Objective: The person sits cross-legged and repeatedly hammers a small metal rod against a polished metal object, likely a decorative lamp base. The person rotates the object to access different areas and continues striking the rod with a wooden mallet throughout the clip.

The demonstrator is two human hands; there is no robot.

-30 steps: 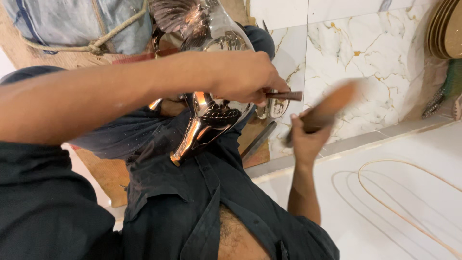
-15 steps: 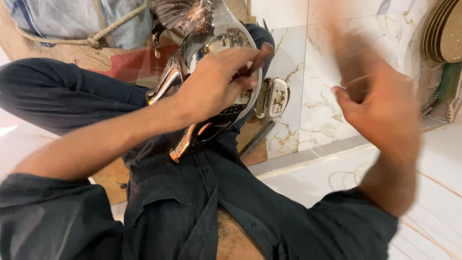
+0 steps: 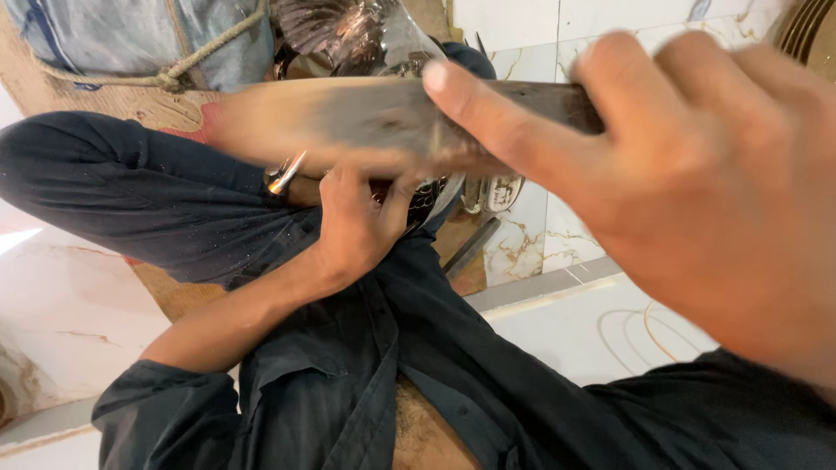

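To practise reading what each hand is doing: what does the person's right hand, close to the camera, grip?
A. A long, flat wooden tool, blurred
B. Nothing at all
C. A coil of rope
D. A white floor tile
A: the right hand wraps its fingers around a long wooden tool that stretches across the view, while the left hand rests on the shiny metal piece in the lap.

We are seeing a glossy, mirror-bright metal vessel (image 3: 383, 39) with a copper-toned polished part (image 3: 286, 172). We are noting a smooth wooden mallet (image 3: 366, 117), blurred, its grain looking matt. We are observing dark matt cloth trousers (image 3: 131, 191), a coarse twisted rope (image 3: 165, 78) on faded blue fabric (image 3: 104, 35), and glossy veined marble tiles (image 3: 522, 244).
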